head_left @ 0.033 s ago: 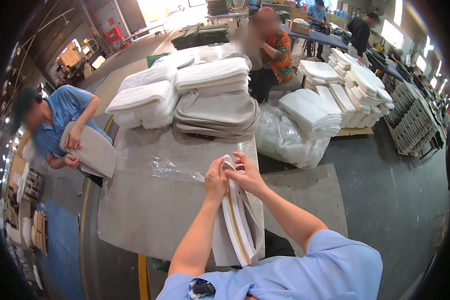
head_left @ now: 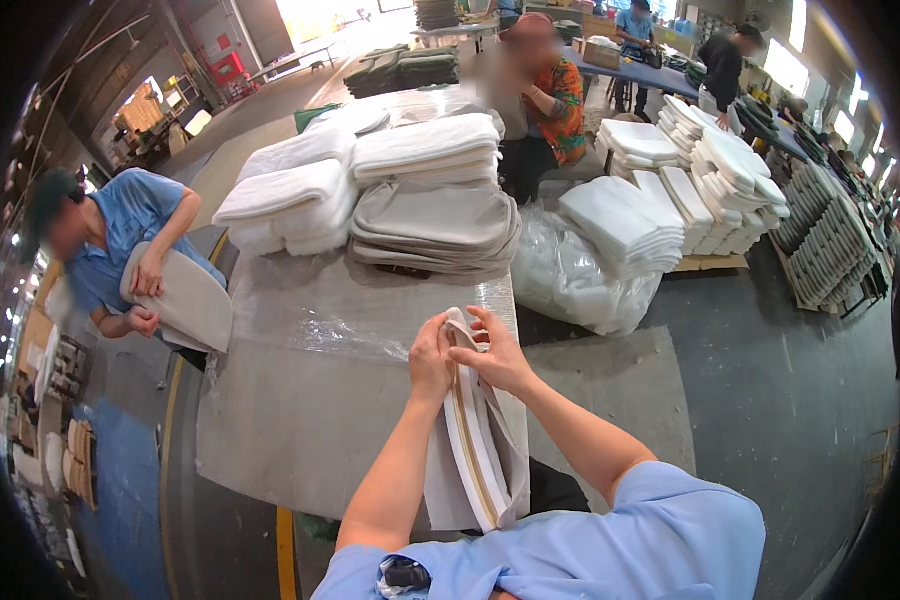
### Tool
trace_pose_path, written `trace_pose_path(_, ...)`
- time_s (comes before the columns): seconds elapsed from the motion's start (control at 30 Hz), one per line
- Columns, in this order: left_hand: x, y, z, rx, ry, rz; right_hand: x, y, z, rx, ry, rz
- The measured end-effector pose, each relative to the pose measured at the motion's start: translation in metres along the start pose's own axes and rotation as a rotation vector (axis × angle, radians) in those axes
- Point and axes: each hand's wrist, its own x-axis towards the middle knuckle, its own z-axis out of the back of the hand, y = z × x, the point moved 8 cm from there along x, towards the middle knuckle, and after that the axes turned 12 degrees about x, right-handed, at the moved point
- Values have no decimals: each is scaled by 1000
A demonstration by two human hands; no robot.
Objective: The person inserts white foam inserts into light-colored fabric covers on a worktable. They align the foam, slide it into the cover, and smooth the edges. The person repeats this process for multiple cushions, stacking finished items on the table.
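A light grey fabric cushion cover (head_left: pixel 448 485) stands on edge in front of me, reaching from my body to the table's near right part. Along its side runs a white band with a tan zipper (head_left: pixel 467 430). My left hand (head_left: pixel 432 358) is closed round the cover's far end. From the other side my right hand (head_left: pixel 497 358) grips the same end, its thumb pointing toward my left hand and its fingers curled over the fabric. What lies between the fingertips is too small to make out.
The covered table (head_left: pixel 290 430) bears stacked grey covers (head_left: pixel 430 225) and white padding pieces (head_left: pixel 425 150). A clear plastic bag (head_left: pixel 580 270) sits at right beside more white stacks (head_left: pixel 625 225). At left a co-worker (head_left: pixel 145 225) holds a grey cushion piece (head_left: pixel 180 300); another person (head_left: pixel 550 100) sits behind the stacks.
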Motion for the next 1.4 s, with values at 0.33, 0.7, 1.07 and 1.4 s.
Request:
trace_pose_path(0.33,4,-29,-2,77,-79,-193,22,-24,27,136,-173,-99)
trace_pose_path(0.7,26,-42,-12,311,47,-331,28,-17,27,46,-105,-40)
trace_pose_path(1.07,33,-45,-17,214,80,-330,22,-3,34,-84,-100,-87)
trace_pose_path(1.4,34,-45,-21,244,77,-306,29,0,28,-385,8,28)
